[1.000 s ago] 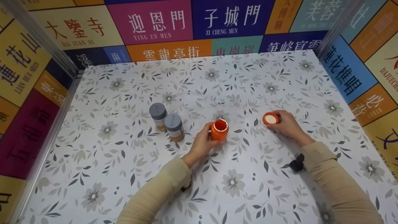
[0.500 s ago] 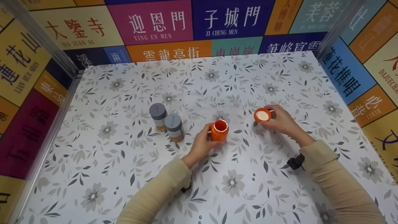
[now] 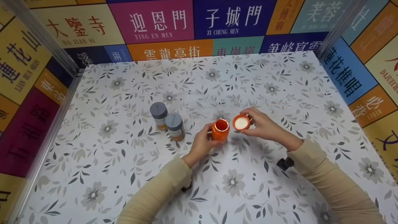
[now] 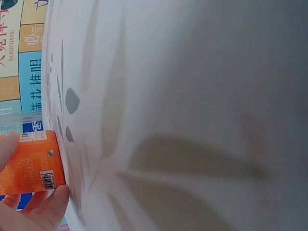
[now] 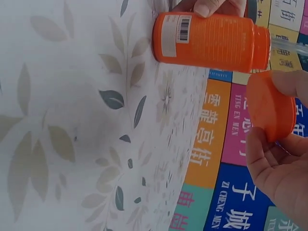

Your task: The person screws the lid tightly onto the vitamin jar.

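Note:
An orange bottle (image 3: 220,132) with its mouth uncovered stands upright on the table, and my left hand (image 3: 202,143) grips it around the side. In the left wrist view the bottle (image 4: 36,163) shows a printed label and a barcode between thumb and fingers. My right hand (image 3: 264,126) pinches an orange cap (image 3: 241,122) by its rim, with the pale inner side turned up toward the head camera. Just right of the bottle's mouth, the cap is held in the air, apart from it. In the right wrist view the cap (image 5: 272,107) is close to the bottle's neck (image 5: 261,48).
Two bottles with grey caps, one farther back (image 3: 159,115) and one nearer (image 3: 175,127), stand left of my left hand. A flower-patterned cloth (image 3: 230,183) covers the table. Panels with printed characters (image 3: 152,18) wall the back and sides.
My right hand has carried the cap leftward, close to the bottle's mouth, tilting its inner side more toward the head camera. The left hand and the orange bottle have stayed in place.

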`<state>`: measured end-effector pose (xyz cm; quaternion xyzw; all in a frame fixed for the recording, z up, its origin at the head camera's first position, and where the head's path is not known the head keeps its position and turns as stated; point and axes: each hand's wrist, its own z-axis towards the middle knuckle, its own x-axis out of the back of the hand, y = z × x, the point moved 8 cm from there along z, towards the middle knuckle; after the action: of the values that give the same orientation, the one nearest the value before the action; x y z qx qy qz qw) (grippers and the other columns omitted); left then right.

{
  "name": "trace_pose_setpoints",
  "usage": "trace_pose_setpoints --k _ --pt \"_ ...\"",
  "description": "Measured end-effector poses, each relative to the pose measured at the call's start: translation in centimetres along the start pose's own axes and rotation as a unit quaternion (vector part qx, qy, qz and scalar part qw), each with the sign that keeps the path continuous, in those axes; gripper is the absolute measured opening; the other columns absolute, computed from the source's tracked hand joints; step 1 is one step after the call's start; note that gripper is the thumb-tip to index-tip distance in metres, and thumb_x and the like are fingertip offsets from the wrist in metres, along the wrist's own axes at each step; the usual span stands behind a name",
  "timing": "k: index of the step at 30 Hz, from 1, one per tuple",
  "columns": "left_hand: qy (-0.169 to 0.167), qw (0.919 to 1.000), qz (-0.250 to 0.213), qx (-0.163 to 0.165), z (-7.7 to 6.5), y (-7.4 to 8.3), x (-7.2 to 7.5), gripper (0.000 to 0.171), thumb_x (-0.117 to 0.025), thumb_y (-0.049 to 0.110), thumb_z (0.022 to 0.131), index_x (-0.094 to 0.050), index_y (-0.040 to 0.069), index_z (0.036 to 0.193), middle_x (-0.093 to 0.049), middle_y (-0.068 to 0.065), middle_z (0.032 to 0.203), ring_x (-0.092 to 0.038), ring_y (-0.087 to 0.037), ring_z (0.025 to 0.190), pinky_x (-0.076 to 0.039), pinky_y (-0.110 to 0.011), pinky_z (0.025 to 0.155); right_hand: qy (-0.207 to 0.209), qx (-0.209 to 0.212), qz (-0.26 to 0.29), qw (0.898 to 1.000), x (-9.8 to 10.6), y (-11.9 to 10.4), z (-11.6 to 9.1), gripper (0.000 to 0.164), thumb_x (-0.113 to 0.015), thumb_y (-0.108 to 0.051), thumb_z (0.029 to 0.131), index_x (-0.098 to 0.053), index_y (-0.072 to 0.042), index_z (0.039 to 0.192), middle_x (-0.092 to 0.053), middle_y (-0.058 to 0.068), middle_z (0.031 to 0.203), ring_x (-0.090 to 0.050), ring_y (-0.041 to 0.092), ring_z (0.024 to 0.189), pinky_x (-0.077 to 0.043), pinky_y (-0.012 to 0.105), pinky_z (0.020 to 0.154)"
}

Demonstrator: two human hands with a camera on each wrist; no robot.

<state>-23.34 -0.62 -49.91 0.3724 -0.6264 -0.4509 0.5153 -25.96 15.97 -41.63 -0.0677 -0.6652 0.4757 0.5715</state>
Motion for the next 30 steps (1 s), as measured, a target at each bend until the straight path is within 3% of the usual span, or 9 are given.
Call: trace_pose_setpoints --k 8,15,18,22,26,30 --pt "-0.006 0.9999 -0.007 0.014 0.0 -0.1 -0.1 0.059 -0.074 0.008 0.074 -0.048 0.013 0.126 -0.056 -0.005 0.122 -0.054 -0.018 0.104 -0.044 -0.028 0.094 -0.012 0.044 -0.047 0.998 -0.9 -1.6 0.3 0.049 -0.073 -0.003 0.071 -0.051 0.005 0.113 -0.054 0.017 0.109 -0.051 0.025 0.091 -0.047 0.035 0.073" --pt "0.003 0.9997 0.011 -0.022 0.0 0.3 0.1 0.056 -0.074 0.006 0.074 -0.048 0.007 0.124 -0.058 -0.008 0.121 -0.056 -0.021 0.106 -0.046 -0.029 0.091 0.001 0.089 -0.07 0.994 -0.6 -2.5 0.5 0.056 -0.074 -0.004 0.07 -0.049 0.008 0.119 -0.054 0.017 0.112 -0.053 0.026 0.096 -0.047 0.039 0.08" --pt "0.004 0.9997 0.013 -0.018 0.1 0.2 0.1 0.057 -0.074 0.008 0.074 -0.048 0.008 0.124 -0.057 -0.007 0.122 -0.055 -0.02 0.108 -0.046 -0.029 0.092 0.006 0.087 -0.037 0.995 -0.6 -2.4 0.6 0.057 -0.075 -0.003 0.07 -0.048 0.007 0.12 -0.053 0.017 0.113 -0.056 0.026 0.096 -0.051 0.035 0.079" --pt "0.002 0.9999 0.012 -0.008 0.2 0.0 0.0 0.058 -0.075 0.009 0.074 -0.048 0.009 0.125 -0.057 -0.006 0.123 -0.055 -0.019 0.108 -0.045 -0.029 0.093 0.011 0.053 0.051 0.997 -0.8 -1.7 0.8 0.058 -0.074 0.001 0.071 -0.046 0.007 0.122 -0.051 0.019 0.115 -0.058 0.029 0.099 -0.054 0.03 0.077" --pt "0.0 0.9999 0.015 -0.003 0.2 -0.1 -0.1 0.059 -0.075 0.009 0.074 -0.047 0.01 0.126 -0.057 -0.006 0.124 -0.055 -0.019 0.109 -0.045 -0.029 0.094 0.026 0.026 0.14 0.99 -1.2 -1.2 1.0 0.054 -0.072 0.005 0.071 -0.045 0.008 0.118 -0.051 0.02 0.114 -0.059 0.026 0.099 -0.054 0.026 0.075" --pt "-0.002 0.9999 0.016 -0.001 0.1 -0.1 -0.1 0.061 -0.075 0.01 0.073 -0.047 0.011 0.127 -0.057 -0.006 0.124 -0.056 -0.019 0.107 -0.045 -0.029 0.094 0.05 0.06 0.125 0.989 -0.9 -2.6 1.1 0.049 -0.073 0.006 0.07 -0.049 0.01 0.112 -0.055 0.021 0.109 -0.058 0.026 0.093 -0.054 0.035 0.074"
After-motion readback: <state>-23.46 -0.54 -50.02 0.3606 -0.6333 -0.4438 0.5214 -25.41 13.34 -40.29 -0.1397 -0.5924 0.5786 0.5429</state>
